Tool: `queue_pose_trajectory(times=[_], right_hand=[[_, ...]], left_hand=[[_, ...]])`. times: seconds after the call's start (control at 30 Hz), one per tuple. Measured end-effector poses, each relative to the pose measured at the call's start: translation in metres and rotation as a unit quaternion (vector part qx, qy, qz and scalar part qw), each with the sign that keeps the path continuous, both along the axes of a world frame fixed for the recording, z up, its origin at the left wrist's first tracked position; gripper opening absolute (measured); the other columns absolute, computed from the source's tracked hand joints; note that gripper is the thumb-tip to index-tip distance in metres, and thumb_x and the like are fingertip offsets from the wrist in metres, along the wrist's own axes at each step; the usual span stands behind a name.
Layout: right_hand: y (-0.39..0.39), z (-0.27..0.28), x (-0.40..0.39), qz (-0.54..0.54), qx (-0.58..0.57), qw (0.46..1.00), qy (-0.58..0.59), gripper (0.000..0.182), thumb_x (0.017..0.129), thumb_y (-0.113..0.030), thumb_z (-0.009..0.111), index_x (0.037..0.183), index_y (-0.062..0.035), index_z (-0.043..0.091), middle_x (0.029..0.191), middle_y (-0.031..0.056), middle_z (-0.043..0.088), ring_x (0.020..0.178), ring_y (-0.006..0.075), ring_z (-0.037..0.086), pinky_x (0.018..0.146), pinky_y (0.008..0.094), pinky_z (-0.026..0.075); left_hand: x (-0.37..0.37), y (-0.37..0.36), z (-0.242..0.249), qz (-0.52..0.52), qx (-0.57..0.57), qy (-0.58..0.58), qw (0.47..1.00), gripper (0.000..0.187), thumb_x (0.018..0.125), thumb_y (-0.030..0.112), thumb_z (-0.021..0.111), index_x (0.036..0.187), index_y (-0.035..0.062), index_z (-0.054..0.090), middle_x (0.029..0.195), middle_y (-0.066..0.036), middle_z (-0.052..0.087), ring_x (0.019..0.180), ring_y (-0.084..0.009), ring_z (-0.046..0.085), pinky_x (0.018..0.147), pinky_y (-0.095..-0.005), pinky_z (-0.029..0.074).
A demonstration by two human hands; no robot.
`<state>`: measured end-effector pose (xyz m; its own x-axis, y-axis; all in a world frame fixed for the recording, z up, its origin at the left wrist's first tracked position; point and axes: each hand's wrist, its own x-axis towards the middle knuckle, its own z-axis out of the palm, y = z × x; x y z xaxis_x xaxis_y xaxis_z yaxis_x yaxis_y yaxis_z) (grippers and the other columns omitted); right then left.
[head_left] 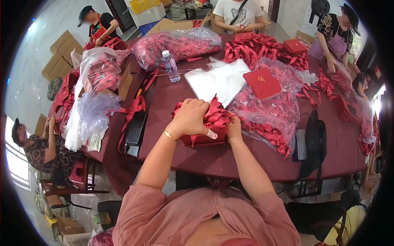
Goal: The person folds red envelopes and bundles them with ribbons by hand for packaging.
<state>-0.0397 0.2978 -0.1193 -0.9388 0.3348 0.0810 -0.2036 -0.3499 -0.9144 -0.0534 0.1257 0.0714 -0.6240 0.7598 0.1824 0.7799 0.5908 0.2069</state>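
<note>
In front of me on the table stands a bundle of red gift bags [205, 140], their ribbon handles [217, 115] bunched up on top. My left hand [191, 118] is closed over the bundle's left side, its thumb, wrapped in something pale, lying along the near face. At the right end, my right hand [234, 128] grips the same bundle, its fingers partly hidden behind it. Just beyond lie white plastic sheets or bags [217, 80]. To the right, a clear plastic bag [269, 110] full of red ribboned pieces has a red bag with a gold emblem [262, 83] on it.
A water bottle [170, 67] stands behind the bundle. A large filled plastic bag [176, 45] lies farther back. At right are a phone-like grey object [301, 144] and a black strapped bag [314, 143]. A black case [135, 129] sits at left. Several people work around the dark red tablecloth [164, 92].
</note>
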Motion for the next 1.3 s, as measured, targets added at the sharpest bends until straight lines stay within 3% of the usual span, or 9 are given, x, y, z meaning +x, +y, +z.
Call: queue_pose_trajectory(times=[0.3, 0.33, 0.43, 0.47, 0.7, 0.77, 0.93, 1.1, 1.3], right_hand=[[0.003, 0.0, 0.003, 0.015, -0.034, 0.999, -0.029, 0.027, 0.086, 0.01, 0.047, 0.106, 0.0002, 0.062, 0.098, 0.0052, 0.066, 0.088, 0.011, 0.06, 0.077, 0.0238, 0.048], [0.004, 0.0, 0.001, 0.001, 0.025, 1.0, -0.001, 0.033, 0.082, 0.013, 0.045, 0.108, 0.0005, 0.061, 0.098, 0.005, 0.065, 0.091, 0.0123, 0.06, 0.079, 0.0244, 0.048], [0.003, 0.022, 0.013, 0.004, 0.026, 0.999, -0.024, 0.033, 0.083, 0.01, 0.046, 0.109, 0.0, 0.062, 0.102, 0.0065, 0.066, 0.091, 0.0155, 0.062, 0.079, 0.0278, 0.051], [-0.002, 0.036, 0.018, 0.009, -0.049, 0.998, -0.045, 0.032, 0.084, 0.008, 0.045, 0.111, 0.0008, 0.062, 0.102, 0.007, 0.066, 0.091, 0.0164, 0.063, 0.08, 0.0286, 0.051], [0.006, 0.021, 0.011, 0.028, -0.019, 0.998, -0.045, 0.029, 0.089, -0.002, 0.047, 0.114, 0.0001, 0.06, 0.106, 0.0095, 0.065, 0.092, 0.0203, 0.064, 0.08, 0.0313, 0.053], [0.004, 0.029, 0.014, 0.033, -0.086, 0.994, -0.053, 0.026, 0.09, -0.004, 0.048, 0.112, -0.0007, 0.06, 0.106, 0.0096, 0.065, 0.092, 0.021, 0.065, 0.08, 0.0319, 0.053], [0.014, 0.005, 0.007, 0.04, 0.046, 0.997, -0.046, 0.024, 0.092, -0.008, 0.048, 0.113, -0.0024, 0.059, 0.106, 0.0096, 0.065, 0.092, 0.0217, 0.064, 0.079, 0.0329, 0.053], [0.008, 0.02, 0.013, 0.011, -0.096, 0.992, -0.084, 0.026, 0.094, -0.012, 0.046, 0.115, -0.0027, 0.058, 0.108, 0.0098, 0.064, 0.094, 0.0236, 0.064, 0.08, 0.0354, 0.054], [0.006, 0.024, 0.015, 0.018, -0.084, 0.992, -0.089, 0.029, 0.096, -0.015, 0.04, 0.118, -0.0025, 0.056, 0.113, 0.0121, 0.063, 0.097, 0.0261, 0.064, 0.084, 0.0369, 0.053]], left_hand=[[0.001, 0.0, -0.002, 0.001, 0.015, 0.008, 1.0, 0.083, 0.048, 0.06, 0.083, 0.099, -0.0009, 0.059, 0.098, -0.015, 0.061, 0.102, -0.0321, 0.057, 0.096, -0.0414, 0.037], [-0.001, 0.0, -0.002, 0.006, -0.005, 0.009, 1.0, 0.085, 0.049, 0.062, 0.082, 0.101, -0.0009, 0.06, 0.099, -0.015, 0.061, 0.103, -0.0323, 0.057, 0.097, -0.0415, 0.037], [-0.001, -0.004, -0.004, 0.003, 0.014, 0.005, 1.0, 0.085, 0.047, 0.063, 0.081, 0.099, -0.0002, 0.061, 0.098, -0.015, 0.061, 0.101, -0.0321, 0.058, 0.095, -0.0412, 0.038], [-0.002, -0.005, -0.006, -0.002, 0.023, 0.004, 1.0, 0.082, 0.047, 0.062, 0.082, 0.096, 0.0002, 0.059, 0.096, -0.015, 0.061, 0.099, -0.0327, 0.057, 0.093, -0.0418, 0.039], [0.0, -0.008, -0.007, -0.011, 0.039, 0.012, 0.999, 0.073, 0.048, 0.058, 0.083, 0.089, 0.0024, 0.057, 0.09, -0.011, 0.059, 0.093, -0.0293, 0.056, 0.09, -0.0399, 0.038], [0.0, -0.009, -0.007, -0.013, 0.037, 0.008, 0.999, 0.073, 0.048, 0.057, 0.083, 0.089, 0.0024, 0.058, 0.09, -0.011, 0.059, 0.093, -0.0286, 0.056, 0.09, -0.0393, 0.037], [0.001, -0.009, -0.009, -0.011, 0.04, 0.006, 0.999, 0.074, 0.048, 0.057, 0.083, 0.091, 0.0022, 0.058, 0.092, -0.01, 0.059, 0.095, -0.0282, 0.056, 0.091, -0.0391, 0.037], [0.002, -0.01, -0.007, -0.008, 0.034, -0.002, 0.999, 0.075, 0.048, 0.057, 0.083, 0.092, 0.0022, 0.058, 0.093, -0.01, 0.059, 0.096, -0.0278, 0.056, 0.092, -0.0386, 0.037], [0.002, -0.01, -0.006, -0.007, 0.036, 0.003, 0.999, 0.077, 0.048, 0.057, 0.083, 0.095, 0.0019, 0.059, 0.093, -0.01, 0.059, 0.097, -0.0276, 0.056, 0.092, -0.0383, 0.037]])
